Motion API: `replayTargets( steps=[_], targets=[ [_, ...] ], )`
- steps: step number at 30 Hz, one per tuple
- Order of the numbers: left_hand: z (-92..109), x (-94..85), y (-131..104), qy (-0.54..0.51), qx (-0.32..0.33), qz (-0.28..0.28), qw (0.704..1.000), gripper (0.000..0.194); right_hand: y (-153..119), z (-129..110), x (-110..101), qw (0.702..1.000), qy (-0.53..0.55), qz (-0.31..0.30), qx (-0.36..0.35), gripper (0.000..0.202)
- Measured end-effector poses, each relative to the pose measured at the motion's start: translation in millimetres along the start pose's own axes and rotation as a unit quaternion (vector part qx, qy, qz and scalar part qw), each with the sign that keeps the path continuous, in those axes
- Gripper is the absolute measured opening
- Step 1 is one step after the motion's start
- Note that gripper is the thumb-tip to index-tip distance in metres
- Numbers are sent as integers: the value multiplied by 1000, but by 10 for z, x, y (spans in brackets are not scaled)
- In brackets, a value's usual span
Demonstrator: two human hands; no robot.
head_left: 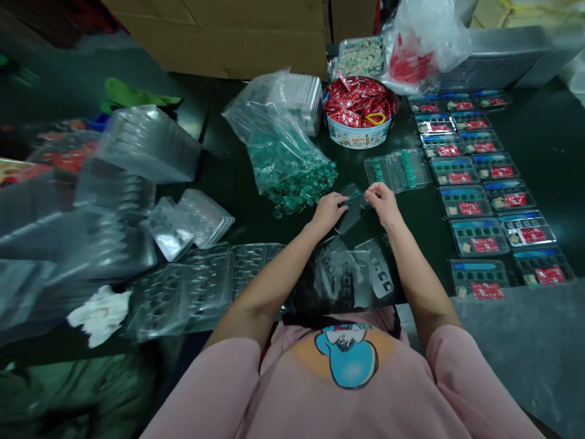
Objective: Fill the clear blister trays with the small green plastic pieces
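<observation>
A small clear plastic tray lies tilted on the dark table between my hands, with several green pieces in its upper row. My left hand grips the tray's left edge, fingertips beside the green pieces. Over the tray's right end is my right hand, its thumb and fingers pinched together; whatever is between them is too small to make out. Just left of my hands, loose green pieces spill from a clear plastic bag. Two clear trays holding green pieces lie beyond my right hand.
A round tin of red packets stands at the back. Filled trays with blue pens and red packets line the right. Stacked clear trays crowd the left, with more empty trays near the front edge. A cardboard box stands behind.
</observation>
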State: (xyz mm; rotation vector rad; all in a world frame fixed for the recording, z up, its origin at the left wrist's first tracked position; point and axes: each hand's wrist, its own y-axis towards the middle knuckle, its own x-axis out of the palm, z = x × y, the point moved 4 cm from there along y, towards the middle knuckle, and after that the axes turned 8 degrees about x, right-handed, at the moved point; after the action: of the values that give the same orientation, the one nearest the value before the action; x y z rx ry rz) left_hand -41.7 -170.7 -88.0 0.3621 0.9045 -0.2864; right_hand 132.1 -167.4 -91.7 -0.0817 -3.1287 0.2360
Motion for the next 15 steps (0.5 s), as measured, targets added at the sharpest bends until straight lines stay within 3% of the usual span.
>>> replayTargets(
  steps=[9,15],
  targets=[
    [1,-11,2,28,-41,-22,999,26,0,-22,-54,999,-40,0,-14,11],
    [-8,114,26,29,-56,-6,998,18,71,-43,29,997,-67,-4,-39,8]
  ],
)
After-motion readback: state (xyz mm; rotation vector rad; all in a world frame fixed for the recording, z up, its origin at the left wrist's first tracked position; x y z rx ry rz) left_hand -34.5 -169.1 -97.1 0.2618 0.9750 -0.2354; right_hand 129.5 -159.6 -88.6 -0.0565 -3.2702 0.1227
